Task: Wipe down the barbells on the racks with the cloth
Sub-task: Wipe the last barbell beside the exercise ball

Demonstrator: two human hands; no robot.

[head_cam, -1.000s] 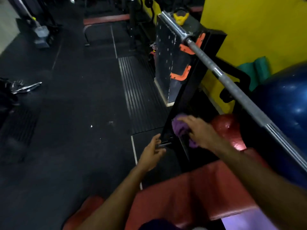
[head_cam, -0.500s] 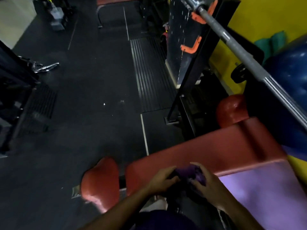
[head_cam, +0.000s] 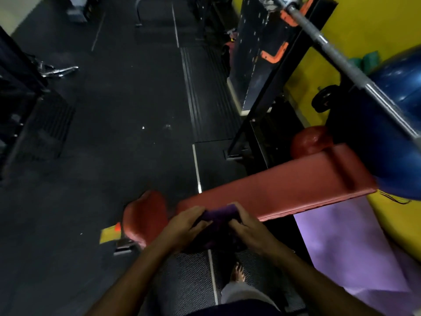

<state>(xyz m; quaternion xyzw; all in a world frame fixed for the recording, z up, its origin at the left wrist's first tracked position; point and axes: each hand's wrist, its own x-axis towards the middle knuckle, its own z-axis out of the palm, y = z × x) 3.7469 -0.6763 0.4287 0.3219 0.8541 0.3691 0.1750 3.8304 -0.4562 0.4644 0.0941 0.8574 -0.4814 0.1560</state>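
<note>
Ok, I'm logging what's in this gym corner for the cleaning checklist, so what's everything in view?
cloth: one, purple, held in both hands over the near end of the bench
barbell: one, grey steel, resting on the rack, upper right
rack: one, black with orange hooks, right of centre
bench: one, red padded, centre right
seat pad: one, red, left of the bench
exercise ball: one, blue, far right
mat: one, purple, lower right floor
weight plate: one, black, against the yellow wall
bare foot: one, bottom centre
left hand: grips the cloth
right hand: grips the cloth
</note>
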